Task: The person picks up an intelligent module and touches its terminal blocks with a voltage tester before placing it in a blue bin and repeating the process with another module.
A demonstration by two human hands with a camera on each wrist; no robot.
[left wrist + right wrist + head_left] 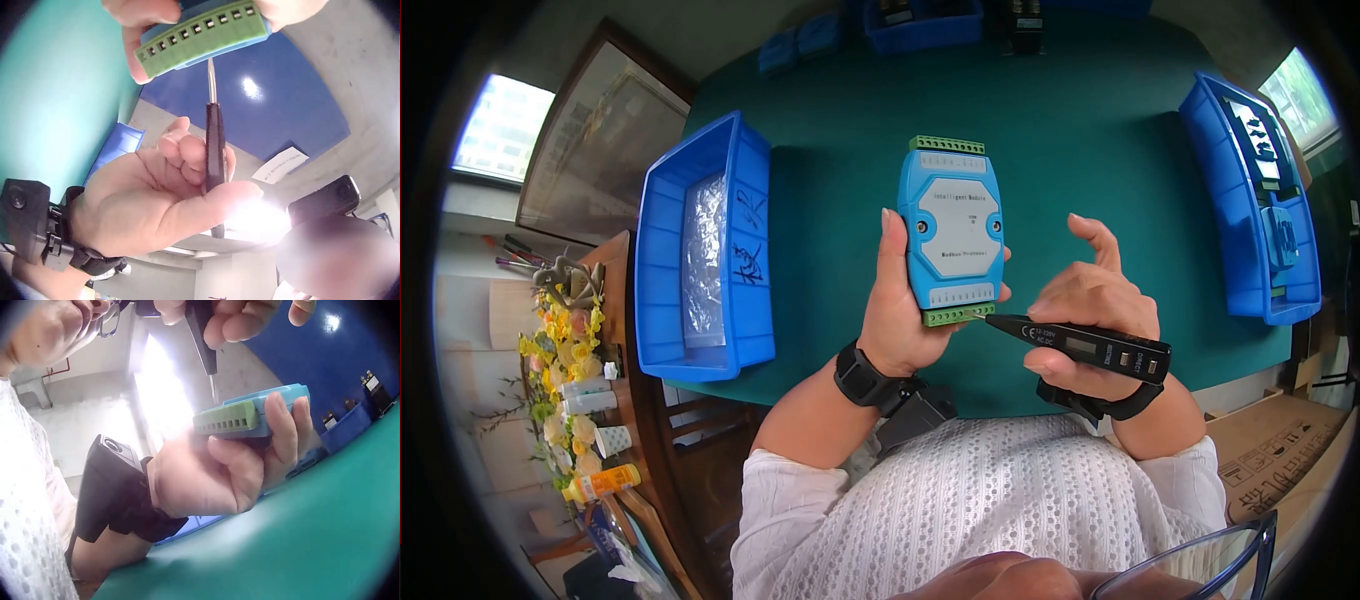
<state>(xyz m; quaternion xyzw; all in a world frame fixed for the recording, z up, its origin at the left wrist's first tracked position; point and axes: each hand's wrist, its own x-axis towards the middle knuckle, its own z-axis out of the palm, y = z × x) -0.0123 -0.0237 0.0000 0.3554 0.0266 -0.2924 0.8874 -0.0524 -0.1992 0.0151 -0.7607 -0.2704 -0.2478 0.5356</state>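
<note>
My left hand (892,315) holds a blue interface module (953,230) with a grey label reading "Intelligent Module" over the table. Its thumb lies along the left edge, and fingers wrap the far side and underside. Green screw terminal blocks line both short ends of the module. In my right hand (1105,300) is a black voltage tester pen (1085,345) with a small display and buttons, pinched between thumb and fingers. The pen's metal tip (982,317) is right at the near terminal block (948,317). From the left wrist view, the slim blade (212,81) points up beside that block.
At the left of the green table (840,110) stands a blue bin (750,300) with clear plastic bags (705,260) inside. Another blue bin (1235,220) on the right contains blue modules and other parts. More blue bins (925,35) and a black device (1026,30) sit along the far edge.
</note>
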